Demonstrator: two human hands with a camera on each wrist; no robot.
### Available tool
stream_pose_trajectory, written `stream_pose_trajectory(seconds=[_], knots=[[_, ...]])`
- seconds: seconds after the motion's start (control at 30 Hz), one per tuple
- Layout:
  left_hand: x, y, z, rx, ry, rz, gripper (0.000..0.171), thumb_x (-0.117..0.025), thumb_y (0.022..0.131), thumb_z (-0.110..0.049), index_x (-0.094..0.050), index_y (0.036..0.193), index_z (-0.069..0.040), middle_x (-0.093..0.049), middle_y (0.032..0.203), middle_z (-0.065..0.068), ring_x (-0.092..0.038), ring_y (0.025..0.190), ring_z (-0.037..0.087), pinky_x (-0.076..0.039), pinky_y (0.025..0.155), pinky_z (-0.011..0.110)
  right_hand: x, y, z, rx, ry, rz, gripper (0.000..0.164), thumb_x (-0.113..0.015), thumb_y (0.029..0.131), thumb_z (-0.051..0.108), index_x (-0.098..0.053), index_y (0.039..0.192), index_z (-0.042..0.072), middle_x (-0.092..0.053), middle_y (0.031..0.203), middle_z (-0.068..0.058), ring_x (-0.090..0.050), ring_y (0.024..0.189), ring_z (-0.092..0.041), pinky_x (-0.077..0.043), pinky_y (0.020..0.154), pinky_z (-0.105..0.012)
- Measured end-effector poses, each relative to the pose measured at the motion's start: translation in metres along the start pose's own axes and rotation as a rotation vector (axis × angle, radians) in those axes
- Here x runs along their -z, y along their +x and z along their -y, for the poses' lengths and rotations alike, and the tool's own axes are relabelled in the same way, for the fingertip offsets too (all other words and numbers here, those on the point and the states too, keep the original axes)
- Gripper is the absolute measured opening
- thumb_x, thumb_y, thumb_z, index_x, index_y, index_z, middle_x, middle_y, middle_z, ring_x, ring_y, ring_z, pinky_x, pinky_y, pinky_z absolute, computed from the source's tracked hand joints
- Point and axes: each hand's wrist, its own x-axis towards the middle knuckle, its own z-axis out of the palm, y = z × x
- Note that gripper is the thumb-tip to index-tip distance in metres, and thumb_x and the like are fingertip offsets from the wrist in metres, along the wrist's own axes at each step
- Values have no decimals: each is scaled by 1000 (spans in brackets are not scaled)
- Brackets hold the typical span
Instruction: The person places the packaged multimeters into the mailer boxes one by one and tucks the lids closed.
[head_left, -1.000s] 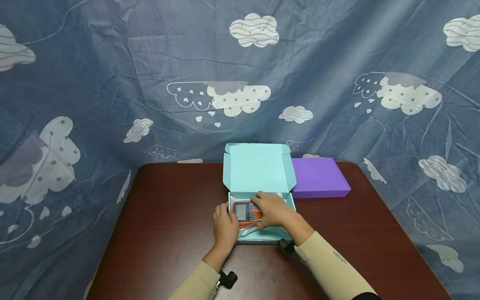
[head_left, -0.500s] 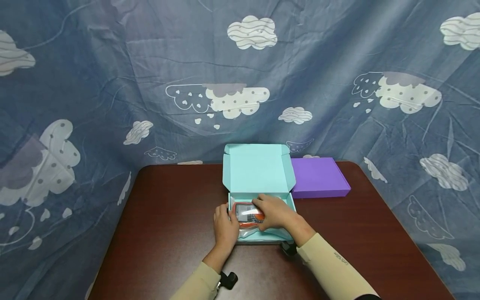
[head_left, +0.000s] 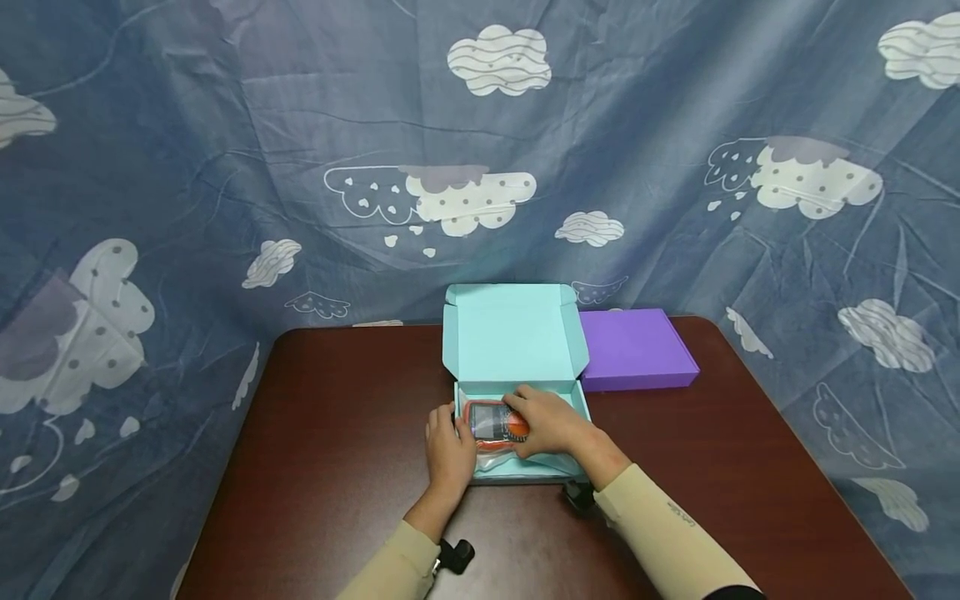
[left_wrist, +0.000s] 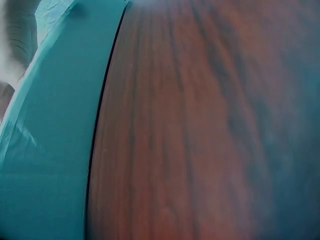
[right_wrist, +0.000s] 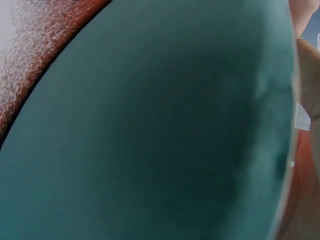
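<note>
A turquoise cardboard box (head_left: 525, 472) stands on the table with its lid (head_left: 513, 333) raised at the back. In it is an orange-edged multimeter (head_left: 489, 421) in a clear plastic bag (head_left: 491, 460), screen toward the left. My right hand (head_left: 551, 421) grips the multimeter's right end from above, thumb at its near side, covering part of it. At the box's left wall, my left hand (head_left: 450, 454) holds on, its thumb on the inner side beside the multimeter. The left wrist view mostly has the box's outer wall (left_wrist: 60, 120); the right wrist view is largely filled by a box wall (right_wrist: 150, 125).
A closed purple box (head_left: 637, 350) lies to the right, close beside the turquoise one. The brown table (head_left: 337, 433) carries both. Behind it hangs a blue cloth (head_left: 375, 108) printed with clouds.
The multimeter has shifted slightly to the right under my right hand, and the glare on its screen came and faded. My left hand keeps its place on the box.
</note>
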Motion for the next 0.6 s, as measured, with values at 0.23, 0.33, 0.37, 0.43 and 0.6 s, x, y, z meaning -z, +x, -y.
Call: stream_pose_trajectory(seconds=[0.23,0.33,0.37,0.43,0.6], knots=[[-1,-2,-1,6,-10,2,24,-57,98,-1,-61,120,6,-60,114,21,-55,101,40,-46,85,54,0,-5,0,-10,5,8,79,-89,69,33,-59,138,8,-57,113,-1,-54,88,-17,-49,79,-39],[-2,-2,-1,1,-16,-4,23,-57,97,0,-61,120,7,-59,113,21,-55,100,40,-46,84,54,1,-7,1,-10,2,-11,79,-88,70,32,-59,139,7,-58,116,-3,-55,91,-18,-49,83,-42],[-3,-2,-2,3,-18,-4,23,-57,97,0,-61,119,7,-59,113,21,-55,100,40,-46,84,54,1,-8,1,-9,1,-17,80,-88,70,32,-58,140,7,-58,118,-4,-55,93,-19,-49,84,-43],[-3,-2,-2,13,-22,-6,23,-58,97,1,-61,118,7,-60,113,22,-55,100,40,-47,83,54,0,-10,2,-8,5,-30,82,-88,70,31,-57,141,6,-58,120,-6,-56,95,-21,-48,86,-45],[1,0,-3,57,-33,7,23,-58,97,0,-62,119,7,-61,116,22,-56,103,42,-47,84,56,-1,-15,5,-1,10,-57,83,-86,75,34,-54,146,5,-58,128,-10,-56,101,-25,-45,95,-51]])
